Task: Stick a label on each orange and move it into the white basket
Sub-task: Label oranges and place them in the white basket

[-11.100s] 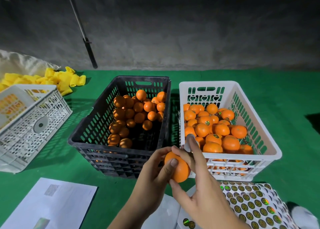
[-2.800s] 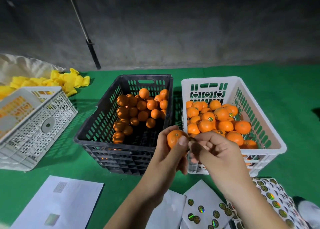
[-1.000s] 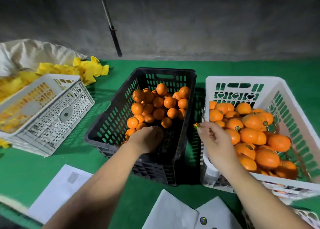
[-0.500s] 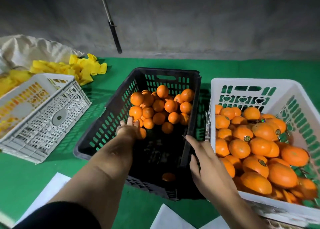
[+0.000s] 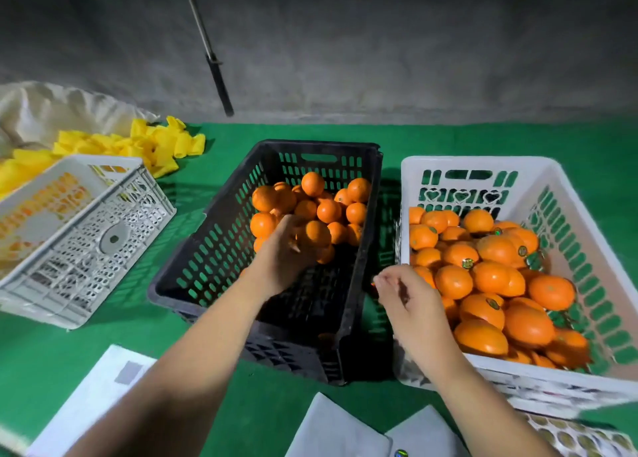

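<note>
The left hand [image 5: 290, 249] is curling its fingers round an unlabelled orange [image 5: 317, 234] in the pile at the far end of the black crate [image 5: 193, 273], probably lifting it so a label can go on. The right hand [image 5: 402, 292] is hovering between the crates, thumb and fingertips pinched together, apparently on a sticker, though that is too small to confirm. The white basket [image 5: 573, 194] is sitting just beside, holding labelled fruit. Sticker sheets [image 5: 569, 439] are lying on the green worktop [image 5: 431, 139] within reach.
</note>
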